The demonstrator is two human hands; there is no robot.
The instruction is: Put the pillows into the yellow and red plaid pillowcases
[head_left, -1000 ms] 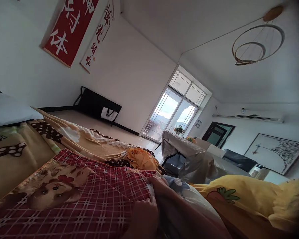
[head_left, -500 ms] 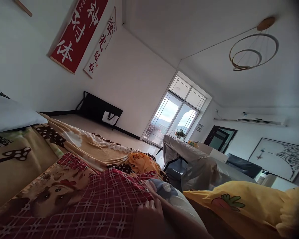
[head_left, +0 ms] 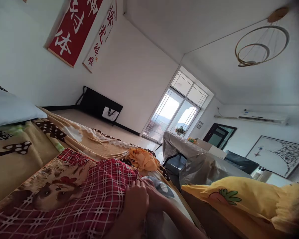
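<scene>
A red plaid blanket [head_left: 102, 196] with a cartoon animal print lies across the bed in the lower left of the head view. At its right edge my left hand [head_left: 136, 194] is closed, with bent fingers pinching the cloth. Right beside it, partly behind the left hand, my right hand [head_left: 153, 194] is closed at the same edge; some of its fingertips are hidden. Under the right forearm lies a pale grey-blue patterned cloth or pillow [head_left: 161, 186]. A crumpled orange cloth [head_left: 143, 159] rests just beyond both hands.
A tan patterned blanket [head_left: 89, 142] covers the bed, with a white pillow [head_left: 12, 106] at far left. A yellow carrot-print pillow [head_left: 249, 196] is close on the right. Beyond stand plastic-covered furniture [head_left: 184, 146] and a black bench-like piece [head_left: 94, 104].
Both hands have moved up the blanket's right edge, the left hand also leftward. That edge has shifted left, baring more of the grey-blue cloth. The view has tilted slightly.
</scene>
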